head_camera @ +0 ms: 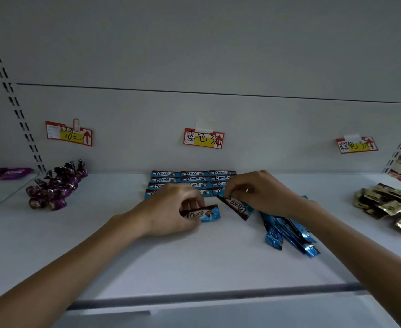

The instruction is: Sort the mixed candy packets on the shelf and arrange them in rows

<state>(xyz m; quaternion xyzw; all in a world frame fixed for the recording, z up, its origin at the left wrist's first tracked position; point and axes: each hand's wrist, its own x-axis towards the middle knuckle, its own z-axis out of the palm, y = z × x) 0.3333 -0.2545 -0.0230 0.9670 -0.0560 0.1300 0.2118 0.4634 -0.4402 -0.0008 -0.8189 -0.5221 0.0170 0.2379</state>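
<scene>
Holding: we pinch one Choco packet [204,214] in our left hand [173,207], fingers curled over its brown end and thumb beneath. Our right hand [254,190] pinches a second packet [236,205] by its upper end, and it tilts down toward five o'clock.
Handling: we judge these wrappers light, thin and slick, crinkly foil round a small firm bar. A gentle pinch at a crimped end or across the long edges should do, and then they can be slid flat.
Hand pose: both forearms reach in from six o'clock, palms down and wrists low over the shelf [147,256]. The hands are near each other but apart.
Packet place: both held packets sit just at six o'clock of the sorted rows [190,178]. We cannot tell whether they touch the shelf.
Rows: blue packets lie logo-up in three columns, below the middle price tag [203,138] at twelve o'clock.
Loose pile [287,233]: it lies at four o'clock of the right hand, blue packets crossed over one another and not yet laid out.
Farther out: purple twist candies [55,188] are heaped at nine o'clock and gold packets [389,204] at three o'clock.
</scene>
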